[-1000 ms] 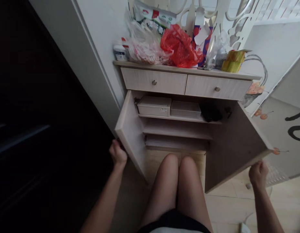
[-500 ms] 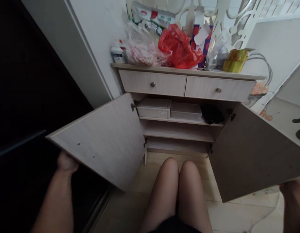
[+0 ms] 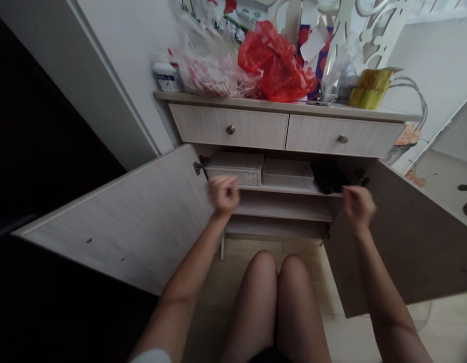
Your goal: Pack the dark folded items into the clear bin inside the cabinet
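My left hand (image 3: 223,194), slightly blurred, hovers with curled fingers in front of the cabinet's upper shelf, near a white drawer box (image 3: 237,162). At the other side, my right hand (image 3: 358,207) is loosely closed too, close to a black thing (image 3: 327,176) whose kind I cannot make out. Nothing shows in either hand. Between them a low translucent bin (image 3: 288,174) sits on the same shelf. The left cabinet door (image 3: 120,217) and the right cabinet door (image 3: 403,242) are swung wide, and neither hand is on them.
Two closed drawers with round knobs, a left drawer (image 3: 203,123) and a right drawer (image 3: 312,133), run above the shelves. The cabinet top carries a red plastic bag (image 3: 273,65), a clear bag (image 3: 214,70), a white bottle (image 3: 167,76) and a yellow package (image 3: 370,88). My knees (image 3: 278,267) are in front.
Both hands have let go of the door edges and moved inward and forward to the cabinet opening. The left door has swung farther out. The view has shifted slightly.
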Demonstrator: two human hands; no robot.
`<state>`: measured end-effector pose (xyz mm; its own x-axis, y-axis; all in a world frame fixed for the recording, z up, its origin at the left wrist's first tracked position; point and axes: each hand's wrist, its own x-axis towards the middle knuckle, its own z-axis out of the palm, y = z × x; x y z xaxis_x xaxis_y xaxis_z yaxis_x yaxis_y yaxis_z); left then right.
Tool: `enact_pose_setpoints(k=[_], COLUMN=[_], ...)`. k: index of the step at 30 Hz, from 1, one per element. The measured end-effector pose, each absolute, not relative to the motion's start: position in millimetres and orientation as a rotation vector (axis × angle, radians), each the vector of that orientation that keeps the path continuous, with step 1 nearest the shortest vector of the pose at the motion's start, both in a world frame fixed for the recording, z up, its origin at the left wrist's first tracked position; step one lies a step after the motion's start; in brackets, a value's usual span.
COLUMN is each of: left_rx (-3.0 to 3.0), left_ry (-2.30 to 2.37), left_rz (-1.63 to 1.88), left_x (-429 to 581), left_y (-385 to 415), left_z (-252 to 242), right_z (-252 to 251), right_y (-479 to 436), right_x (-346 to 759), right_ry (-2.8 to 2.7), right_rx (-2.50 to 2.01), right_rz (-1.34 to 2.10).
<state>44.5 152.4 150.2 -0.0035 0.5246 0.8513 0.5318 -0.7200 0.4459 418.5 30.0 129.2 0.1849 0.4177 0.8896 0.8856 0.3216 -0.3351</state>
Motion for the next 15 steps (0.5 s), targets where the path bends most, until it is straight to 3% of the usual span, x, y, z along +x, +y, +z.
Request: enact_pose_setpoints(k=[5, 7, 15], left_rx=[-2.668, -2.66, -2.737], left_ry=[-1.068, -1.141, -1.204], left_rz=[-0.898, -0.69, -0.688], left_x=[136, 155, 142], left_y=[227, 247, 254], left_z=[145, 138, 113], right_z=[137, 134, 132], right_y=[141, 166, 146], right_x=[399, 398, 402], right_ry=[-1.832, -1.923, -1.912], right_rx=[-1.799, -1.971, -2.145], right_rz=[-0.262, -0.19, -0.233])
